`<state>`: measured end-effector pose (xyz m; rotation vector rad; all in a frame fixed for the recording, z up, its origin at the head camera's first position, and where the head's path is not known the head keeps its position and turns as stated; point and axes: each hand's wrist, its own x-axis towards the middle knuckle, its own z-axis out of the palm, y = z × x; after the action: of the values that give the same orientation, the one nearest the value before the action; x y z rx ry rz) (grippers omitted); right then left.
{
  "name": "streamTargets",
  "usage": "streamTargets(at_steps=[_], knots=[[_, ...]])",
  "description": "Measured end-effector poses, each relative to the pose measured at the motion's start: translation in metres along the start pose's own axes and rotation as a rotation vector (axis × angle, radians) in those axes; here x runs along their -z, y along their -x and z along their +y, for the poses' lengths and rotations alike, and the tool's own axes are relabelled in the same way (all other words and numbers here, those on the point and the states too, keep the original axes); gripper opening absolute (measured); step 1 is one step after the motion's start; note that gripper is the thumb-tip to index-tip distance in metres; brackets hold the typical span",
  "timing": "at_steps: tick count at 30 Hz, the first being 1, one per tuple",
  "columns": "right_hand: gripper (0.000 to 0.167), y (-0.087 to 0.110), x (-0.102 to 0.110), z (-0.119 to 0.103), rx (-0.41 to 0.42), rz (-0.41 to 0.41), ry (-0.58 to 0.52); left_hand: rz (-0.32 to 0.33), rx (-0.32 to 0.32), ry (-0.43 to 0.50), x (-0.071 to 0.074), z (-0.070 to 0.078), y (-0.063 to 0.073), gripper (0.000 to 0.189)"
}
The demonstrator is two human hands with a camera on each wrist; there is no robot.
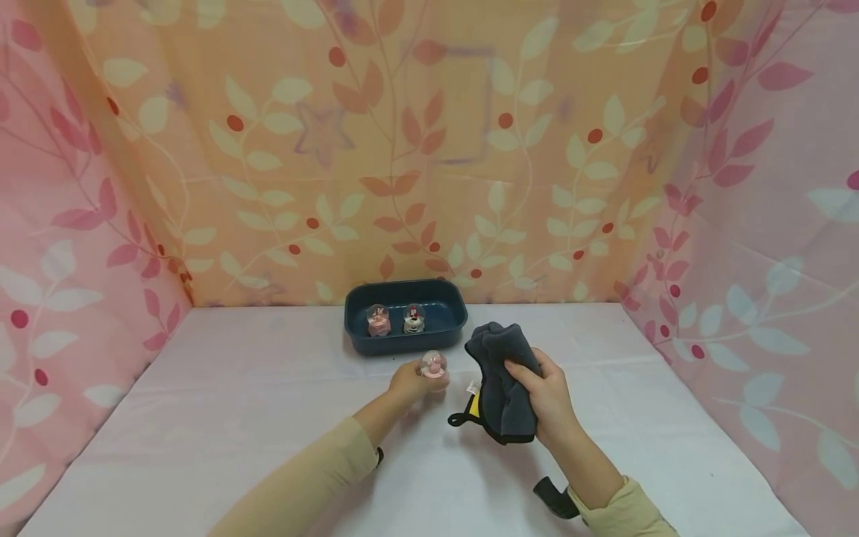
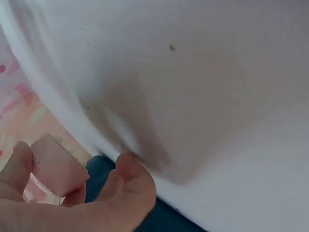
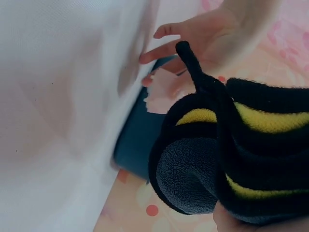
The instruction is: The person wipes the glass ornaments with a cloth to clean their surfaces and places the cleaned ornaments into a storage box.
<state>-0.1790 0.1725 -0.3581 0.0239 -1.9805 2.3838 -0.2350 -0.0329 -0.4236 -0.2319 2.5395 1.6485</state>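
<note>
In the head view my left hand point(image 1: 411, 383) holds a small snow globe point(image 1: 433, 364) with a pink base, just in front of the tray. The left wrist view shows the globe's pink base point(image 2: 57, 166) gripped between thumb and fingers. My right hand point(image 1: 552, 395) grips a folded grey cloth point(image 1: 505, 380) with black edging, a yellow inner side and a hanging loop. The right wrist view shows the folded cloth point(image 3: 193, 164) close up, its layers stacked. Both hands are above the table, the cloth to the right of the globe.
A dark blue tray point(image 1: 406, 344) stands at the back of the white table point(image 1: 235, 418). Inside it sit a pink snow globe point(image 1: 379, 321) and a white-based one point(image 1: 414, 319). A black curved object point(image 1: 555, 498) appears by the right sleeve. Patterned curtains point(image 1: 416, 149) enclose the table.
</note>
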Motion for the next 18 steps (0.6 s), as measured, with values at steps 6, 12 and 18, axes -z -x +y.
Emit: streamTargets(at_steps=[6,12,18], knots=[[0.029,0.0,-0.001,0.0,-0.002,-0.003,-0.004,-0.014,-0.001,0.053,0.008,0.006,0.01,0.052],[0.029,-0.001,-0.004,0.001,-0.015,0.004,0.002,-0.023,0.0,0.13,0.021,0.014,0.02,0.065],[0.028,-0.003,-0.008,0.001,-0.016,0.0,-0.008,-0.038,-0.022,0.177,0.033,0.024,0.031,0.061]])
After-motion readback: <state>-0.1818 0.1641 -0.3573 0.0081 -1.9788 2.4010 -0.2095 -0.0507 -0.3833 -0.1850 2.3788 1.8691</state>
